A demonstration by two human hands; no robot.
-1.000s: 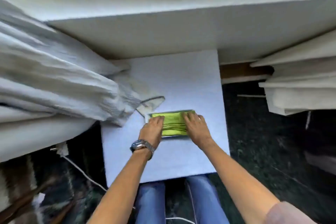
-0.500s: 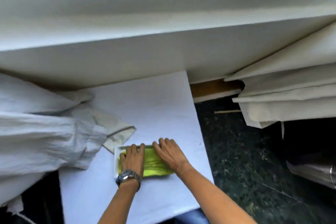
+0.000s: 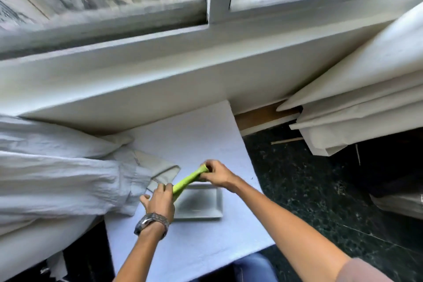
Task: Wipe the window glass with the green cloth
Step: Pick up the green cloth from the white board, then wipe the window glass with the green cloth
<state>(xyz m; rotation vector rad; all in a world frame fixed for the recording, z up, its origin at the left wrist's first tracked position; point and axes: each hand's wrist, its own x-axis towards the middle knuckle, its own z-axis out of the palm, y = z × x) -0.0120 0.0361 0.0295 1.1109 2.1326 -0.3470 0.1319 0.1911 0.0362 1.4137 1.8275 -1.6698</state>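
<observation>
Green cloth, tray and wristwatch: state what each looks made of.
Cloth: soft fabric, matte; it twists into a rope between the left hand and right hand.
Tray: probably metal, though plastic is possible; grey, dull sheen, thin raised rim.
Watch: metal band, going by its glinting silver links.

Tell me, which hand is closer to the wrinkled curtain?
Left. The left hand grips the green cloth right beside the curtain; the right hand holds the cloth's other end, farther away above the tray.
</observation>
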